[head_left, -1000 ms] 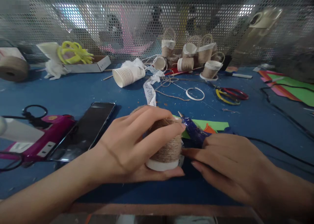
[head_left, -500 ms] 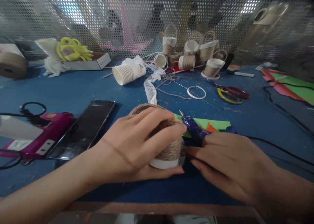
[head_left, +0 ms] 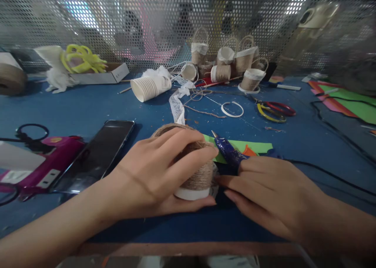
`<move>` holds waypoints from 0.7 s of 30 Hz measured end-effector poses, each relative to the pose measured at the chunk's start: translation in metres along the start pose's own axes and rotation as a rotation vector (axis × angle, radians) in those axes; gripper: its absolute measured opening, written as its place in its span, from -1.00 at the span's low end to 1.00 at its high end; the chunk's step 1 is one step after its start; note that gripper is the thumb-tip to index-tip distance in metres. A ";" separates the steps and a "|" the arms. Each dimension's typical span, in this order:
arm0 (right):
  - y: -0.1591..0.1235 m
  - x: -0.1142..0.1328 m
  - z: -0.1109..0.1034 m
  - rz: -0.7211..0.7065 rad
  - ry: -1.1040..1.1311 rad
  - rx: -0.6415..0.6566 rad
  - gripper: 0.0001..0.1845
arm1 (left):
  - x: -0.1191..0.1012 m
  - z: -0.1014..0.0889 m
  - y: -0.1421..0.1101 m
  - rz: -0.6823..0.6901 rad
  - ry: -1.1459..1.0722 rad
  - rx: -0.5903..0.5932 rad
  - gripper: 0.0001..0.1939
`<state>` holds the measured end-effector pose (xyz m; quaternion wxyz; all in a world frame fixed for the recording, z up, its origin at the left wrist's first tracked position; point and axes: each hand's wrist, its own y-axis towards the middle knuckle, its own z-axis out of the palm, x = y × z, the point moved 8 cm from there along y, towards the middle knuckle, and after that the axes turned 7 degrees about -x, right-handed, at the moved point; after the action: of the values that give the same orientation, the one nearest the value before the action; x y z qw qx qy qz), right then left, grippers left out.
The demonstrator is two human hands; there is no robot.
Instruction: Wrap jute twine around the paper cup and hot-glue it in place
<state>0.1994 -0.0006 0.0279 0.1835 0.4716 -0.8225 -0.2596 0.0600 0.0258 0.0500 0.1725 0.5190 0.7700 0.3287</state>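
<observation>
View drifts slightly: left hand (head_left: 152,172) clamps twine-wrapped cup (head_left: 202,178), lower centre; right hand (head_left: 272,195), grip unclear, seemingly presses lace (head_left: 214,189); next needs steadiness.

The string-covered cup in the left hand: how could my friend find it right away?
Find the near edge of the blue table. Just beyond it, the left hand curls around the twine-wrapped cup. Other wrapped cups sit farther back; only this one is held.
</observation>
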 end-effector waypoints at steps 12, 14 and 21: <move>0.001 0.004 0.009 -0.052 -0.010 0.097 -0.64 | 0.000 0.003 -0.001 0.003 0.010 0.027 -0.41; 0.001 0.004 0.010 -0.051 -0.009 0.108 -0.62 | 0.000 0.004 -0.001 -0.001 0.013 0.029 -0.43; 0.000 0.003 0.008 -0.041 -0.002 0.083 -0.62 | 0.000 0.003 0.000 -0.012 0.015 0.032 -0.48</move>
<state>0.1937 -0.0008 0.0211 0.1574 0.4951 -0.8231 -0.2293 0.0616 0.0272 0.0473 0.1603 0.5145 0.7796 0.3191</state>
